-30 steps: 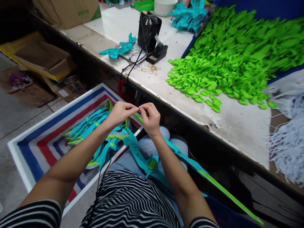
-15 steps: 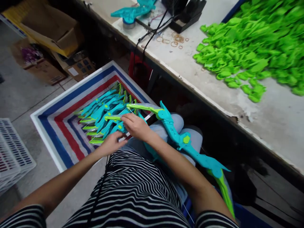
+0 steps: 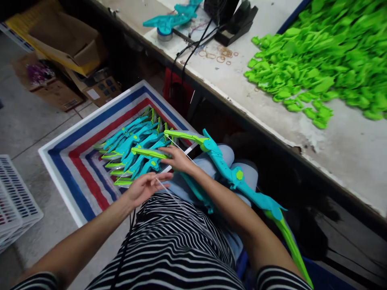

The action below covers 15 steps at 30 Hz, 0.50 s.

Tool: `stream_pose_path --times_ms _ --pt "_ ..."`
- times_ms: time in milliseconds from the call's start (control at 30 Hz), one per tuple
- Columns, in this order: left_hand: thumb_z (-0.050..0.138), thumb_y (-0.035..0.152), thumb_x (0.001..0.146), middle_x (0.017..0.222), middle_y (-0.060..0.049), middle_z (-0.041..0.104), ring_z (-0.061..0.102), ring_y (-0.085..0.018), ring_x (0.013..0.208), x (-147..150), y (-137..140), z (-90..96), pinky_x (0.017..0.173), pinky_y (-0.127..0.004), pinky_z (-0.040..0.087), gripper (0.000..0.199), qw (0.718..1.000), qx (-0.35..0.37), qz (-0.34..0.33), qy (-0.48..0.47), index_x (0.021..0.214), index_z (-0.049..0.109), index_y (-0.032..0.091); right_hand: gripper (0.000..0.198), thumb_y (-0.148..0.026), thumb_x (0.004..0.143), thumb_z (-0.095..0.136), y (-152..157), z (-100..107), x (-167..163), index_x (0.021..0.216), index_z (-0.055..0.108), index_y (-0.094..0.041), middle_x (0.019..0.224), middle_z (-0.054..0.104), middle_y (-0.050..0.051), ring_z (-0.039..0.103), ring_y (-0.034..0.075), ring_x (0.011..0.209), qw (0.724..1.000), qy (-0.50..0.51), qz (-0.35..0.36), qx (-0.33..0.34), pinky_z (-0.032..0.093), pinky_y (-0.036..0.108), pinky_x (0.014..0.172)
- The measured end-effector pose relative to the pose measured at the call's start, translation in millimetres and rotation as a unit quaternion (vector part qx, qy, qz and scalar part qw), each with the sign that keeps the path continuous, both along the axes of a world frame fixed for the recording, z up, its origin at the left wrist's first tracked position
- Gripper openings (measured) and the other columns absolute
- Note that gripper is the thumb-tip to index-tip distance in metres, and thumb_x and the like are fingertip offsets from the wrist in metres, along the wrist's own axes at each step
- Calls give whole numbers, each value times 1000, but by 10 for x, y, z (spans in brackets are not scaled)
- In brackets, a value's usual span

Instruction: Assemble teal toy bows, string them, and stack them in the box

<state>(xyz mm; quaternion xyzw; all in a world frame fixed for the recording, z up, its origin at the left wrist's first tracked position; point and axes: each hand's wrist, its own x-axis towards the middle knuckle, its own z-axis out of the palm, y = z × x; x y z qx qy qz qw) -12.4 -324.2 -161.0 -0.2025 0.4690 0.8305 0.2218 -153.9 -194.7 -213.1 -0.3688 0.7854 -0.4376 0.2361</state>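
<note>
My right hand (image 3: 179, 159) grips the lime-green limb (image 3: 149, 153) of a toy bow whose turquoise body (image 3: 196, 188) runs under my right forearm across my lap. My left hand (image 3: 146, 188) is palm up just below, thumb bent in and other fingers partly extended. A thin white string (image 3: 165, 187) runs from its fingers down toward my right side. A second turquoise and green toy bow (image 3: 222, 165) lies across my knees, its far end beyond my right elbow. How the string joins the held bow is hidden.
A white-rimmed crate (image 3: 60, 183) with a striped lining holds several toy bows (image 3: 130, 141) to the left. Green parts (image 3: 332, 60) are heaped on the worktable (image 3: 242, 86), near rubber bands (image 3: 224, 54). Cardboard boxes (image 3: 65, 40) and a white basket (image 3: 18, 201) stand on the floor.
My left hand has drawn slightly down from the bow and turned palm up, and a white string now shows at its fingers. My right hand has shifted slightly right along the green limb.
</note>
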Motion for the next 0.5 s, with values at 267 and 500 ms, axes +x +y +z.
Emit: stream_pose_path --times_ms 267,500 --pt "82 33 60 63 0 64 57 -10 51 -165 534 230 68 -32 53 33 983 179 13 -37 83 65 15 58 -35 63 79 178 -53 138 116 64 -18 97 68 3 61 16 89 906 -385 -14 -176 49 32 83" --pt "81 36 62 58 1 66 44 -4 38 -247 224 429 47 -20 43 34 988 7 144 49 78 59 16 55 -33 57 83 345 77 170 108 67 -19 90 69 1 62 14 80 859 -473 -72 -184 50 28 74"
